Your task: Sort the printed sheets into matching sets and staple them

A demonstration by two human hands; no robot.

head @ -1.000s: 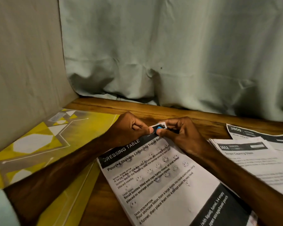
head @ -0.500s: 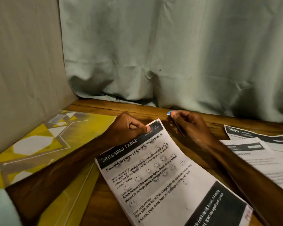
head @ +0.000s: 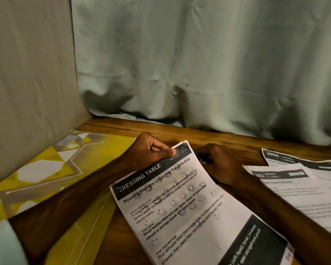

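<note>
A printed set headed "DRESSING TABLE" (head: 180, 207) lies tilted across the wooden table (head: 227, 140). My left hand (head: 151, 152) pinches its top edge, thumb on the dark header, and the top right corner is slightly raised. My right hand (head: 220, 165) rests low on the table just right of that corner, its fingers curled round a small dark stapler (head: 203, 158), which is mostly hidden. Two more printed sheets lie at the right: one marked "3800" (head: 287, 159) and, overlapping it, one marked "2652" (head: 294, 190).
A yellow, grey and white patterned board (head: 46, 169) covers the left of the table, partly under my left forearm. A beige panel (head: 27, 83) walls the left side and a pale green curtain (head: 199, 64) hangs along the back edge.
My right hand pulled the stapler off the set's top corner, lifted it to the right, then came down to the table. My left hand kept its pinch on the sheets.
</note>
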